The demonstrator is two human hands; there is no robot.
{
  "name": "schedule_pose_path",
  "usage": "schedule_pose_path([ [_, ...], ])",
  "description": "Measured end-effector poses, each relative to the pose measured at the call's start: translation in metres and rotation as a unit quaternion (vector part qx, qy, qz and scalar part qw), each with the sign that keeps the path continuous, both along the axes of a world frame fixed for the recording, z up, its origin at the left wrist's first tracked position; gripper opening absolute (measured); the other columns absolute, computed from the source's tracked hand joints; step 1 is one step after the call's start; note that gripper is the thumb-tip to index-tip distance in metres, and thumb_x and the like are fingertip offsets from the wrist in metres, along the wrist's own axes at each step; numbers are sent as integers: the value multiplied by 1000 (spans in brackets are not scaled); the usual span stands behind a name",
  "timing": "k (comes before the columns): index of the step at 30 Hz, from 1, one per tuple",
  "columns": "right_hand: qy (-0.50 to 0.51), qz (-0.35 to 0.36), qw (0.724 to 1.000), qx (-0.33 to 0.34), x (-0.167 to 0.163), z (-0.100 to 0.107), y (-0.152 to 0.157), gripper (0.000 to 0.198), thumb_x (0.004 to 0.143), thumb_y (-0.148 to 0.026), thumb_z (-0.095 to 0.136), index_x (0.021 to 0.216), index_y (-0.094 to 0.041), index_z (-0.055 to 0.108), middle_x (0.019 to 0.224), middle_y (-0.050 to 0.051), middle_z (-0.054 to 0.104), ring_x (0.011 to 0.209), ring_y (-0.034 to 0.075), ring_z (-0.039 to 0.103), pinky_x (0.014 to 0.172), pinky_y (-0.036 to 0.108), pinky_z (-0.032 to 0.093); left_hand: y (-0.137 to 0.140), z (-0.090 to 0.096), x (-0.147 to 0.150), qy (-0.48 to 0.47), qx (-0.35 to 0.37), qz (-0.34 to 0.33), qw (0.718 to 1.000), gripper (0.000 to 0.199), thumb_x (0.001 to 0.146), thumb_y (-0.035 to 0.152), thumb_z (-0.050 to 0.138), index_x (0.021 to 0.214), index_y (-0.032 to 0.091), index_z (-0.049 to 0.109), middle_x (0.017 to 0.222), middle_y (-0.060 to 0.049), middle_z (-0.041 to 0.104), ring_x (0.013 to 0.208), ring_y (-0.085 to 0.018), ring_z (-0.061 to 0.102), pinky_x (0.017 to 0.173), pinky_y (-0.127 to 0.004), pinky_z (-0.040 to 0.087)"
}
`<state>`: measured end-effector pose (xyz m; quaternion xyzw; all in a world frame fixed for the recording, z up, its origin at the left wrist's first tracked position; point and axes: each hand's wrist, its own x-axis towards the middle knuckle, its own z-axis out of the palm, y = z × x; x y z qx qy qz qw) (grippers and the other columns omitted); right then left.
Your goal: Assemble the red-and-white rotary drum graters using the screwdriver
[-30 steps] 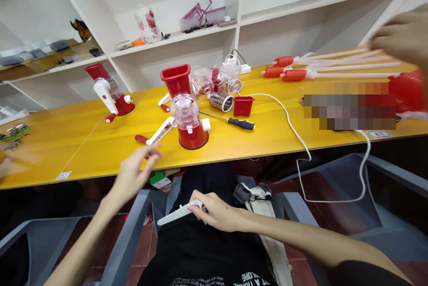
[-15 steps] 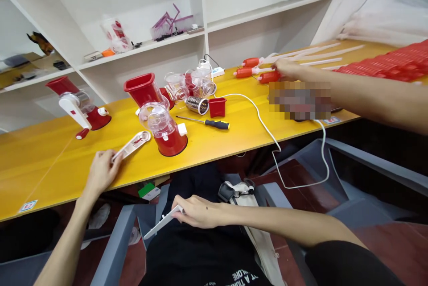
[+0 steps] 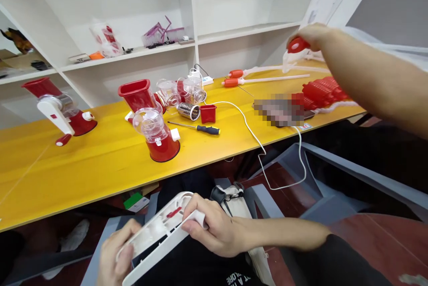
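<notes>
Over my lap, my left hand [image 3: 115, 252] grips the lower end of a white crank handle shell [image 3: 152, 230], hollow side showing, with a red piece inside. My right hand [image 3: 216, 228] pinches a long white cover strip [image 3: 163, 250] with small pegs along its edge. The strip lies alongside the shell, with a dark gap between them, and my right fingers also reach the shell's upper end. On the table ahead stands a red rotary grater base with a clear drum [image 3: 162, 141]. Farther left is an assembled rotary grater [image 3: 63, 107] with its white crank.
A screwdriver [image 3: 207, 130], a metal grating drum [image 3: 188, 111], a small red cup [image 3: 207, 114] and a red hopper [image 3: 135, 94] lie on the yellow table [image 3: 110, 174]. A white cable [image 3: 247, 121] hangs over its edge. At right, another person's hand [image 3: 309, 38] holds a red-handled item.
My left hand has lifted the crank handle shell off the table and brought it to the cover strip in my right hand. The other person's hand has risen with a red item.
</notes>
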<state>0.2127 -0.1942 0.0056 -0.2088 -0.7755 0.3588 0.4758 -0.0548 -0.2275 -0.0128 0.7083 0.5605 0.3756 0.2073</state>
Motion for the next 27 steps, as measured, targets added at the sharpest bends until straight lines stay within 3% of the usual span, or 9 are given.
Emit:
schedule_pose_path([
  [4, -16, -15, 993, -112, 7, 11, 1, 13, 101, -32, 44, 95, -20, 44, 59, -8, 44, 46, 6, 41, 50, 18, 35, 24, 7, 39, -68, 3, -73, 995, 77, 79, 91, 17, 58, 22, 45, 50, 0, 42, 43, -15, 35, 43, -30, 28],
  [7, -9, 14, 977, -212, 6, 10, 10, 20, 103, -40, 40, 97, -21, 41, 54, -10, 45, 40, 5, 43, 43, 16, 34, 36, -1, 49, -111, 2, -73, 991, 82, 72, 97, 13, 59, 22, 45, 52, 0, 41, 47, -15, 33, 47, -31, 28],
  [10, -24, 25, 962, -269, 6, 9, 19, 27, 102, -47, 41, 97, -21, 40, 54, -10, 46, 37, 6, 46, 39, 15, 35, 38, -15, 48, -161, -39, -56, 985, 84, 72, 96, 7, 61, 22, 46, 53, 0, 40, 49, -16, 33, 48, -32, 29],
  [13, -46, 2, 964, -262, 9, 9, 25, 29, 100, -48, 44, 91, -21, 40, 52, -10, 46, 37, 6, 48, 38, 15, 34, 38, -21, 41, -158, -46, -40, 985, 85, 73, 95, 4, 61, 23, 47, 52, 0, 38, 47, -17, 32, 45, -32, 28],
  [17, -73, -2, 970, -230, 10, 6, 27, 26, 100, -45, 45, 92, -20, 43, 52, -9, 48, 40, 6, 49, 43, 15, 36, 41, -16, 37, -65, 39, -59, 995, 67, 84, 82, 30, 61, 23, 52, 53, 0, 46, 45, -17, 41, 45, -30, 33],
  [21, -70, 24, 962, -261, 8, 1, 28, 28, 102, -48, 40, 96, -21, 41, 55, -9, 48, 40, 6, 48, 42, 15, 37, 46, -15, 45, -14, 51, -77, 996, 51, 92, 62, 40, 61, 23, 52, 52, 1, 48, 42, -15, 44, 43, -27, 36],
  [27, -52, 30, 944, -326, 4, 0, 28, 35, 99, -55, 43, 95, -21, 39, 56, -9, 47, 40, 6, 46, 38, 13, 37, 48, -24, 49, -42, 43, -76, 995, 54, 91, 65, 35, 62, 23, 52, 52, 0, 49, 42, -16, 45, 41, -27, 37],
])
